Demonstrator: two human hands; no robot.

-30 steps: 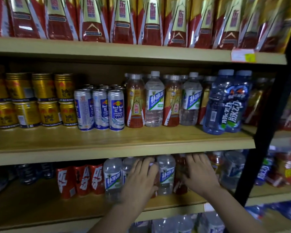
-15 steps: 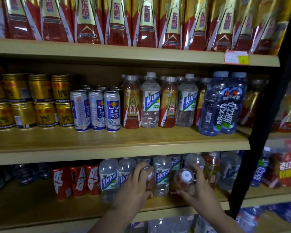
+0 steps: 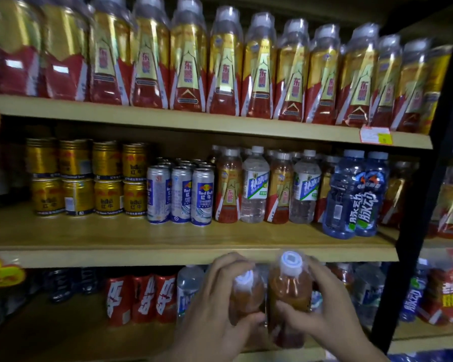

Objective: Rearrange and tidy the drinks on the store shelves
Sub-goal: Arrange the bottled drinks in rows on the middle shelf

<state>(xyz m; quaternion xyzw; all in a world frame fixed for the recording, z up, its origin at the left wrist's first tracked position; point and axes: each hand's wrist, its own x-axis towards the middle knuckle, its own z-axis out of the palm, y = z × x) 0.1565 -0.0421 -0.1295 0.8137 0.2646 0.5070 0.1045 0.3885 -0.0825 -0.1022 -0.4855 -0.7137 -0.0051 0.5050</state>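
Head view: left hand (image 3: 215, 309) wrapped around an amber bottle (image 3: 246, 296), fingers curled over the shoulder, thumb across the lower body. Right hand (image 3: 322, 307) closed on a second amber bottle (image 3: 289, 291), thumb on the front, fingers behind. Both bottles of clear smooth plastic with white ribbed caps, tilted toward the camera, held side by side just in front of the lower shelf (image 3: 63, 333), caps at the height of the middle shelf edge (image 3: 115, 253).

Behind the hands on the lower shelf: red cans (image 3: 141, 299) and clear water bottles (image 3: 188, 288), partly blurred.

On the middle shelf: short gold metal cans (image 3: 89, 178) stacked in two layers, slim silver-blue cans (image 3: 181, 195), then orange and clear bottles in turn, then two rounded blue bottles (image 3: 353, 197).

On the top shelf: a tight row of glossy red-gold labelled bottles (image 3: 220, 66).

Shelves of pale wood-grain board, matte; black metal upright (image 3: 413, 231) at the right. Dim store light, more stocked shelves beyond the upright.
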